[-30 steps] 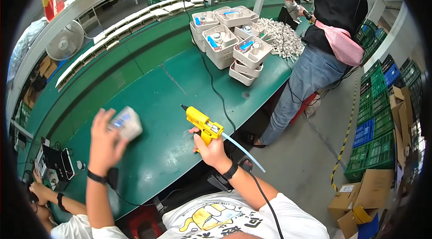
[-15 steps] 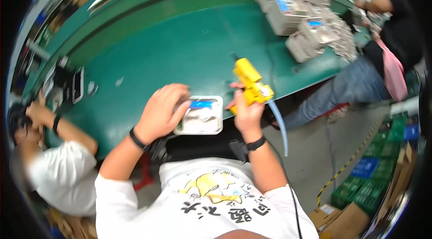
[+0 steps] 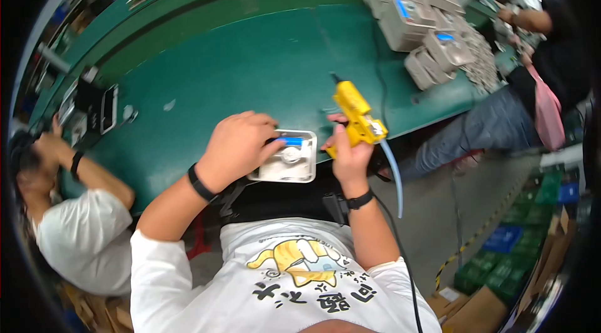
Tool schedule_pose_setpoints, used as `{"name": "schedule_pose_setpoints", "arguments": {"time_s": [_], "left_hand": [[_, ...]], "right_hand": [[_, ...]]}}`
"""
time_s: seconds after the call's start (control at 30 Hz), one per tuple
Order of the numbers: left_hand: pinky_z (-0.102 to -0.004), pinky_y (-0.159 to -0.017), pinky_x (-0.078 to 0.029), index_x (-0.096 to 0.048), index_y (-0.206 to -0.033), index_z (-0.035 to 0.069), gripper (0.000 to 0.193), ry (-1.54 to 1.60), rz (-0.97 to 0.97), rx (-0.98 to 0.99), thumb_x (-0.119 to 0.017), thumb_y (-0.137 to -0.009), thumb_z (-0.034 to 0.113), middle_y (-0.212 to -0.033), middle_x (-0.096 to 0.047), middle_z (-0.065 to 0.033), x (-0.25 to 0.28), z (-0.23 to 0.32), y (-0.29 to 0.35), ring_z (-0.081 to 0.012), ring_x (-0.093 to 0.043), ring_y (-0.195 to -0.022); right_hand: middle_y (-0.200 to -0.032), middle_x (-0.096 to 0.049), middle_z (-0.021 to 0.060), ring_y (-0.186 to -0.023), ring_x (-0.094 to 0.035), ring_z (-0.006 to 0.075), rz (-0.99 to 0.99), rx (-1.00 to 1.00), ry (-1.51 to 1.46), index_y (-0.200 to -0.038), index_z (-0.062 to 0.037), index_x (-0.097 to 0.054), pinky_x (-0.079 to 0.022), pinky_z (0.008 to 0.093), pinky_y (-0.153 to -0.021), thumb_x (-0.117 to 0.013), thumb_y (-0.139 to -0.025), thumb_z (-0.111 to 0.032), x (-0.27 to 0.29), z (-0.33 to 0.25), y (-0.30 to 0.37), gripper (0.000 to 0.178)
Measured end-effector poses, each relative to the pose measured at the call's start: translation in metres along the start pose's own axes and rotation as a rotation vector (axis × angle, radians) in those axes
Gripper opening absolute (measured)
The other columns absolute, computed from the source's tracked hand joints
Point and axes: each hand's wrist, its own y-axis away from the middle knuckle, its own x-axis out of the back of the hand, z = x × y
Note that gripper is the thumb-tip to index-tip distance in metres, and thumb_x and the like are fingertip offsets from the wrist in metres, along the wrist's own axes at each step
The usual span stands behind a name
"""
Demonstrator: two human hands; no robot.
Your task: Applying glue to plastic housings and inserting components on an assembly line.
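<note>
A yellow hot glue gun (image 3: 355,107) is in my right hand (image 3: 350,159), its fingers wrapped round the handle. The black nozzle points up and away, and a pale bluish glue stick (image 3: 394,173) hangs curved from its rear. At the table's front edge lies a shallow white plastic casing (image 3: 299,174), open side up. Inside it sit a blue cylindrical part (image 3: 291,142) and a round whitish part (image 3: 291,156). My left hand (image 3: 239,145) grips the casing's left side, with the thumb by the blue part; its fingertips are partly hidden. The nozzle is apart from the casing.
Similar casings (image 3: 407,23) are stacked at the far right of the green table (image 3: 250,63), beside a heap of small pale parts (image 3: 479,60). Co-workers sit at left (image 3: 87,233) and right (image 3: 526,101). Green crates (image 3: 482,267) and cardboard boxes (image 3: 482,308) stand lower right.
My left hand has shifted slightly right and up, and the casing now sits a little farther right. The glue gun has moved slightly right, still in my right hand.
</note>
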Motion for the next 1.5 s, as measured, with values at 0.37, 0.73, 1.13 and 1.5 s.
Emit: {"name": "schedule_pose_setpoints", "arguments": {"time_s": [0.37, 0.73, 1.13, 1.5], "left_hand": [[-0.0371, -0.078, -0.062, -0.078, -0.087, -0.001, 0.015, 0.038, -0.188, 0.165, -0.086, -0.076, 0.006, -0.115, -0.078, -0.0162, 0.012, 0.011, -0.015, -0.0291, -0.077, -0.083], [-0.0328, -0.093, -0.056, -0.064, -0.115, -0.001, 0.019, 0.61, 0.407, 0.412, -0.073, -0.101, 0.008, -0.111, -0.077, -0.0133, -0.022, 0.0, 0.037, -0.0193, -0.072, -0.103], [-0.0301, -0.081, -0.055, -0.05, -0.128, 0.001, 0.029, 0.777, 0.759, 0.245, -0.067, -0.106, 0.01, -0.111, -0.075, -0.0145, -0.086, -0.009, 0.064, -0.0168, -0.068, -0.09], [-0.0268, -0.073, -0.054, -0.054, -0.131, -0.001, 0.027, 0.774, 0.642, 0.325, -0.062, -0.108, 0.012, -0.107, -0.069, -0.0127, -0.073, -0.006, 0.063, -0.0125, -0.064, -0.081]], "right_hand": [[-0.123, -0.068, 0.0123, -0.078, -0.065, 0.0091, -0.011, -0.034, -0.062, -0.138, -0.0004, -0.055, -0.06, 0.0266, -0.062, -0.062, -0.103, -0.006, -0.009, -0.005, -0.001, 0.037], [-0.116, -0.072, 0.015, -0.071, -0.066, 0.0117, -0.058, -0.136, -0.063, -0.126, 0.0002, -0.062, -0.06, 0.0291, -0.062, -0.063, -0.103, -0.01, -0.009, -0.025, 0.0, 0.026], [-0.103, -0.074, 0.0079, -0.084, -0.065, 0.0089, -0.532, -0.441, 0.354, -0.131, 0.0015, -0.067, -0.054, 0.0259, -0.069, -0.07, -0.103, -0.015, -0.023, -0.1, 0.007, 0.032], [-0.102, -0.076, 0.0083, -0.088, -0.069, 0.0176, -0.658, -0.318, 0.576, -0.125, 0.0006, -0.072, -0.054, 0.0324, -0.082, -0.07, -0.103, -0.018, -0.04, -0.095, -0.002, 0.029]]}}
